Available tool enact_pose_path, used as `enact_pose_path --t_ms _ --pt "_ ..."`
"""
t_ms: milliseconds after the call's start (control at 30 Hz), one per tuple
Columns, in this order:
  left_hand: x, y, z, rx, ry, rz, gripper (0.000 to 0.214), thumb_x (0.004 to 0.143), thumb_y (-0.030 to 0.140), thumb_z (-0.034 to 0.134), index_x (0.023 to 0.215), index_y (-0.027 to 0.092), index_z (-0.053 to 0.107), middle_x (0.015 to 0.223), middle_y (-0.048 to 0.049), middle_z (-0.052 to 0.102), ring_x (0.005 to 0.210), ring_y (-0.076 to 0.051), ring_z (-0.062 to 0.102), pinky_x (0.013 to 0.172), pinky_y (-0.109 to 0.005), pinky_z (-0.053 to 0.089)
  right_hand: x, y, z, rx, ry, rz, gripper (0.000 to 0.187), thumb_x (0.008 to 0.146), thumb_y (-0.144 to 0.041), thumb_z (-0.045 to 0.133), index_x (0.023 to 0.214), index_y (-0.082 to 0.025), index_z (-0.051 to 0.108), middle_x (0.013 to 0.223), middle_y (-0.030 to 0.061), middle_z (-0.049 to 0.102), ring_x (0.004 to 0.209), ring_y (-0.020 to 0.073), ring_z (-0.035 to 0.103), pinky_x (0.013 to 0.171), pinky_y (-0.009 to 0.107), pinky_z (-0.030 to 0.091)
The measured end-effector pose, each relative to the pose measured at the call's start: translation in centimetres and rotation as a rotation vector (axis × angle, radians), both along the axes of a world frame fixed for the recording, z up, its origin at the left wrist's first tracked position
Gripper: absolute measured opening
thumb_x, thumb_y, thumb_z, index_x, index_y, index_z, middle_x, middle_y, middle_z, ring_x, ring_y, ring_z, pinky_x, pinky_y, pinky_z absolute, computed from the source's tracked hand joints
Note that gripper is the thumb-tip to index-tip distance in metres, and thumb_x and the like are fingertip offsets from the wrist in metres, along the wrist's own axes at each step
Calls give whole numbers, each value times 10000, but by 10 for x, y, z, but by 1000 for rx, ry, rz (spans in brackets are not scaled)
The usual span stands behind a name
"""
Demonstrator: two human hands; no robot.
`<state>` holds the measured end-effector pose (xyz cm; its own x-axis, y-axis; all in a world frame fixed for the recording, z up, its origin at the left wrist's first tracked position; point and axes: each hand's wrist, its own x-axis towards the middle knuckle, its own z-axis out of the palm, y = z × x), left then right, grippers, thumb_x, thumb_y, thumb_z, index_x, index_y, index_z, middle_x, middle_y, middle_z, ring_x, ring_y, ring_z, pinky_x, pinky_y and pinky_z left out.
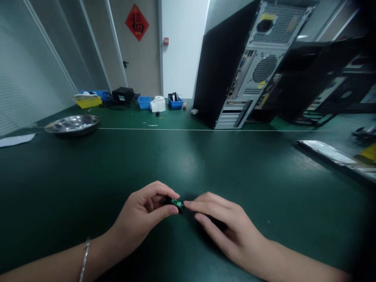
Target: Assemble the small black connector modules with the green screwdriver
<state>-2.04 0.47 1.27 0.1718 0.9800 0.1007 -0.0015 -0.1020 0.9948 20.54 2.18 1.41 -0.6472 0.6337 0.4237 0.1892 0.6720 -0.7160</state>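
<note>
My left hand (143, 213) pinches a small black part with a green circuit board (176, 203) between thumb and forefinger, just above the green table mat (188, 164). My right hand (226, 225) meets it from the right. Its forefinger tip touches the board's right end, and its other fingers curl underneath. Whether that hand grips the part I cannot make out. A thin bracelet sits on my left wrist.
A black computer tower (235, 66) stands at the back right with more cases beside it. A steel bowl (73, 124) rests at the far left. Blue bins (175, 102), a yellow bin (88, 102) and a white round device (158, 104) line the far edge. Flat silver panels (329, 152) lie right.
</note>
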Motion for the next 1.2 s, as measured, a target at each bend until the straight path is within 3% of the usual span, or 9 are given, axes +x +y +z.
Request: enact_pose_path --t_ms 100,300,567,733,967,1200 --pt "1 -2 2 1 60 14 92 758 199 783 845 191 752 832 -18 697 755 -149 654 688 -244 535 0 0 0 15 -3 -6 359 968 -110 493 1277 -235 624 1034 78 684 871 163 672 763 291 588" --pt "2 -3 0 -214 -39 -33 163 742 236 809 889 185 762 801 -22 759 754 -174 719 750 -292 595 1 0 -1 -4 8 -3 357 969 -117 499 1280 -236 628 1016 77 696 867 167 676 768 300 593" --pt "3 -1 1 -241 -117 -29 176 715 232 819 863 165 749 754 -22 768 701 -187 737 744 -331 621 -2 1 -2 -40 102 7 371 970 -121 516 1293 -266 624 1004 60 708 855 156 680 737 281 585" --pt "-1 -1 7 -115 90 16 136 846 298 696 930 195 729 807 -16 738 746 -173 700 733 -290 577 0 3 -2 -61 91 -68 340 969 -135 524 1257 -257 656 966 60 714 855 160 684 742 286 580" --pt "1 -3 1 210 573 -174 163 938 241 541 931 238 704 850 -27 682 859 -204 591 777 -308 484 -1 5 -1 -39 89 -100 306 979 -180 525 1241 -251 668 960 65 725 853 166 692 738 294 587" --pt "1 -2 -6 317 662 -236 230 967 215 494 1078 260 691 1087 -60 638 1007 -228 537 887 -350 461 -1 3 -2 -75 34 -91 297 986 -177 508 1242 -235 647 1005 67 710 879 166 678 777 300 578"
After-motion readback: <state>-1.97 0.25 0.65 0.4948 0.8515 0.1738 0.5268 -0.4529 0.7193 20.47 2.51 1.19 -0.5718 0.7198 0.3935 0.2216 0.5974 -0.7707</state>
